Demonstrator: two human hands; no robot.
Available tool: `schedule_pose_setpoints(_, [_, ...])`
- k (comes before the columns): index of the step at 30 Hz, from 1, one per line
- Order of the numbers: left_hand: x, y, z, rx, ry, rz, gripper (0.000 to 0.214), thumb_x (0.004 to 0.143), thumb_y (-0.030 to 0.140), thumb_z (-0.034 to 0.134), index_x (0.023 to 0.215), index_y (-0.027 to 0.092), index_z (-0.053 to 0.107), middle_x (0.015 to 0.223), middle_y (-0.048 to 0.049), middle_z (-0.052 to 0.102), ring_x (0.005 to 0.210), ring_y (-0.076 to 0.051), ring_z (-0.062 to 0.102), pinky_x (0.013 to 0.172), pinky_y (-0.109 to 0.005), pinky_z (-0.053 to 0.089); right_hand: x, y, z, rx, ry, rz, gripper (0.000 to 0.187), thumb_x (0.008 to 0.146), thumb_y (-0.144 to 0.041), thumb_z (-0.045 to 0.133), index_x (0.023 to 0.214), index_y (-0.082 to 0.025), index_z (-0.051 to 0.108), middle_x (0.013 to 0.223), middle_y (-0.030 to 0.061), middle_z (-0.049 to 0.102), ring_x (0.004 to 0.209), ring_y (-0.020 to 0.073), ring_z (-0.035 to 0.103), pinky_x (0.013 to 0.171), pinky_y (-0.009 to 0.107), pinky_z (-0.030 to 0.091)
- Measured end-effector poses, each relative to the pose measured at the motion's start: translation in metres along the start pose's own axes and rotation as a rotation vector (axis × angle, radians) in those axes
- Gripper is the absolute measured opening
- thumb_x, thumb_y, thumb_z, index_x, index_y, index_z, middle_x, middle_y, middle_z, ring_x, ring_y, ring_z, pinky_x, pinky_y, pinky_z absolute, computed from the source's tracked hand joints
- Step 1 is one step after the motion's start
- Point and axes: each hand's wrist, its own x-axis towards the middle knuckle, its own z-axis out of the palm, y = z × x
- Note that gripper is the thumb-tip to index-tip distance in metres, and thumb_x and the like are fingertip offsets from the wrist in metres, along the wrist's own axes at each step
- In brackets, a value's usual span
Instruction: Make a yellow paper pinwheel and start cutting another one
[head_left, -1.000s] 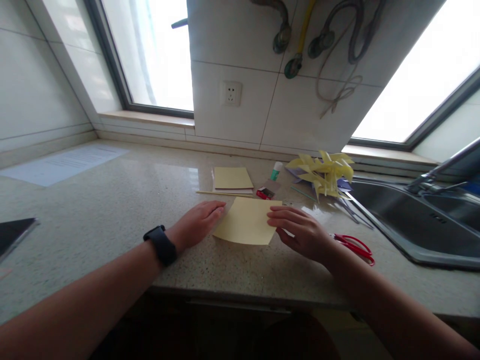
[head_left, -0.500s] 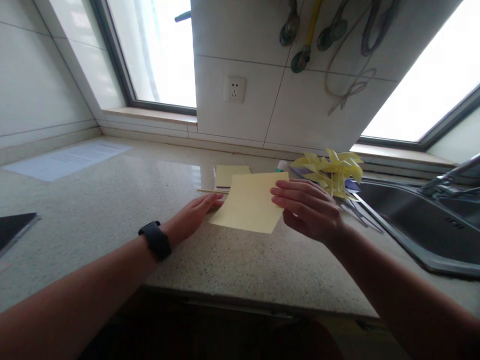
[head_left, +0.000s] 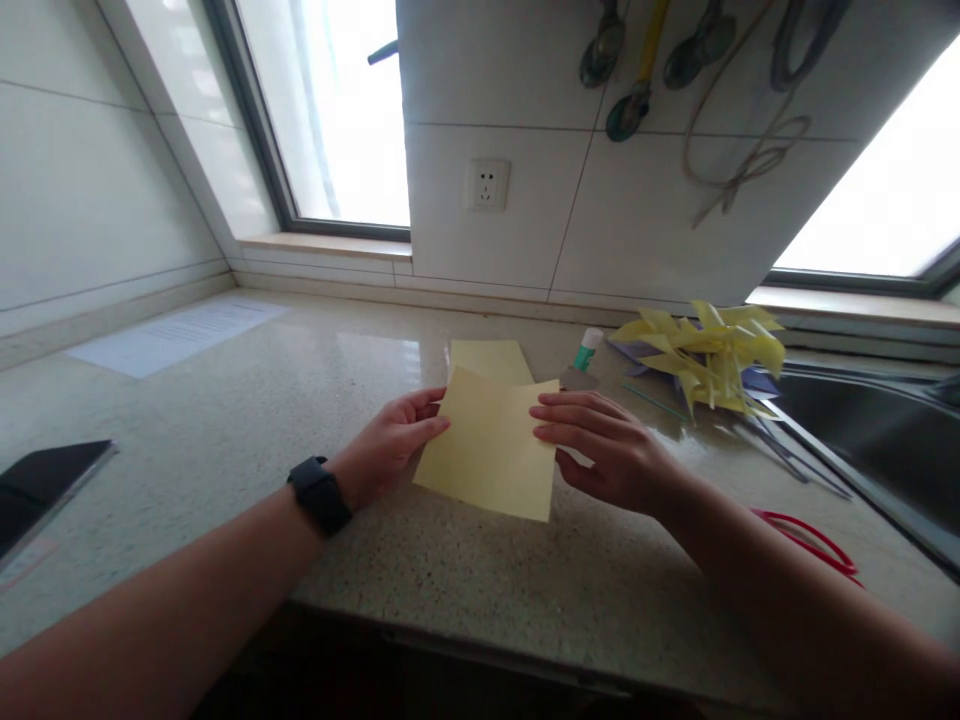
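Note:
A square sheet of yellow paper (head_left: 487, 445) is held just over the counter, tilted toward me. My left hand (head_left: 397, 435) pinches its left edge between thumb and fingers. On the opposite edge, my right hand (head_left: 607, 445) grips the sheet, fingers lying over its front and the thumb partly hidden. Behind it, more yellow paper (head_left: 487, 352) rests on the counter, partly covered by the held sheet. A glue stick (head_left: 589, 347) with a white cap and green body is just beyond my right hand.
Yellow paper pinwheels (head_left: 705, 355) are heaped at the right, beside the sink (head_left: 862, 420). Red-handled scissors (head_left: 814, 540) lie by my right forearm. A printed sheet (head_left: 180, 330) is at the back left, a dark flat object (head_left: 49, 490) at the left edge. The counter's front edge (head_left: 480, 650) is near me.
My left hand has taken hold of the sheet's left edge. The sheet has come lower and nearer to me. The view has shifted, and the red scissors now show.

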Motion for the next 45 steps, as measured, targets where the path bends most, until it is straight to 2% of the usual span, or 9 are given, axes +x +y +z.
schedule_pose_setpoints(10, [-0.008, -0.002, 0.017, -0.088, 0.029, -0.045, 0.041, 0.088, 0.019, 0.069, 0.126, 0.019, 0.053, 0.123, -0.0130, 0.071, 0.102, -0.023, 0.072, 0.089, -0.036, 0.054, -0.007, -0.009, -0.006, 0.169, -0.045, 0.097, 0.025, 0.086, -0.011, 0.066, 0.109, -0.021, 0.066, 0.119, 0.0113, 0.071, 0.124, 0.0266, 0.061, 0.105, 0.046, 0.052])
schedule_pose_setpoints(16, [-0.010, -0.009, 0.032, -0.221, -0.067, -0.063, 0.042, 0.088, 0.018, 0.068, 0.129, 0.016, 0.059, 0.125, -0.0157, 0.071, 0.102, -0.027, 0.072, 0.091, -0.040, 0.055, -0.010, -0.005, -0.009, 0.213, -0.103, 0.165, 0.024, 0.090, -0.024, 0.070, 0.113, -0.019, 0.065, 0.123, 0.0133, 0.067, 0.124, 0.0260, 0.059, 0.105, 0.044, 0.049])
schedule_pose_setpoints(21, [-0.009, -0.015, 0.031, -0.246, -0.035, -0.078, 0.044, 0.090, 0.018, 0.067, 0.133, 0.018, 0.058, 0.126, -0.0151, 0.071, 0.101, -0.026, 0.073, 0.088, -0.039, 0.056, -0.011, -0.006, -0.010, 0.142, -0.203, 0.167, 0.034, 0.089, -0.046, 0.073, 0.113, -0.024, 0.066, 0.127, 0.0109, 0.066, 0.129, 0.0291, 0.054, 0.109, 0.051, 0.036])
schedule_pose_setpoints(26, [-0.009, -0.015, 0.032, -0.241, -0.014, -0.094, 0.049, 0.089, 0.020, 0.067, 0.136, 0.019, 0.055, 0.123, -0.0149, 0.072, 0.096, -0.026, 0.073, 0.085, -0.039, 0.056, -0.008, -0.014, -0.010, 0.070, -0.247, 0.208, 0.016, 0.094, -0.039, 0.069, 0.108, -0.029, 0.067, 0.128, 0.0051, 0.067, 0.130, 0.0285, 0.051, 0.104, 0.051, 0.027])
schedule_pose_setpoints(29, [-0.009, -0.013, 0.035, -0.228, -0.010, -0.111, 0.049, 0.089, 0.019, 0.066, 0.136, 0.017, 0.055, 0.122, -0.0147, 0.072, 0.096, -0.026, 0.073, 0.086, -0.038, 0.054, -0.005, -0.018, -0.007, 0.075, -0.213, 0.271, 0.004, 0.097, -0.029, 0.065, 0.097, -0.027, 0.068, 0.120, 0.0032, 0.069, 0.124, 0.0265, 0.054, 0.101, 0.048, 0.028])
schedule_pose_setpoints(33, [-0.010, -0.013, 0.042, -0.216, -0.049, -0.130, 0.050, 0.090, 0.021, 0.065, 0.138, 0.017, 0.053, 0.123, -0.0135, 0.071, 0.093, -0.023, 0.072, 0.084, -0.035, 0.052, 0.000, -0.021, -0.001, 0.097, -0.121, 0.364, 0.011, 0.097, -0.025, 0.061, 0.087, -0.023, 0.065, 0.110, 0.0029, 0.071, 0.111, 0.0239, 0.058, 0.096, 0.045, 0.031])
schedule_pose_setpoints(36, [-0.012, -0.017, 0.049, -0.180, -0.099, -0.144, 0.050, 0.093, 0.029, 0.064, 0.140, 0.020, 0.051, 0.123, -0.0122, 0.071, 0.087, -0.021, 0.071, 0.076, -0.032, 0.050, 0.001, -0.023, 0.003, 0.109, -0.095, 0.401, 0.009, 0.097, -0.024, 0.061, 0.089, -0.023, 0.065, 0.110, 0.0044, 0.070, 0.108, 0.0242, 0.059, 0.095, 0.046, 0.033])
schedule_pose_setpoints(42, [-0.019, -0.016, 0.057, -0.086, -0.148, -0.089, 0.048, 0.100, 0.046, 0.055, 0.141, 0.022, 0.051, 0.132, -0.0113, 0.065, 0.112, -0.026, 0.064, 0.093, -0.037, 0.046, 0.000, -0.024, 0.005, 0.126, -0.047, 0.487, 0.011, 0.098, -0.025, 0.056, 0.091, -0.021, 0.064, 0.120, 0.0105, 0.066, 0.116, 0.0274, 0.056, 0.099, 0.047, 0.038])
schedule_pose_setpoints(45, [-0.021, -0.012, 0.057, 0.002, -0.216, -0.064, 0.057, 0.093, 0.042, 0.068, 0.142, 0.022, 0.046, 0.134, -0.0114, 0.062, 0.117, -0.028, 0.060, 0.095, -0.039, 0.046, 0.000, -0.025, 0.006, 0.170, -0.040, 0.525, 0.012, 0.100, -0.026, 0.054, 0.094, -0.022, 0.063, 0.115, 0.0091, 0.068, 0.111, 0.0256, 0.059, 0.097, 0.046, 0.042])
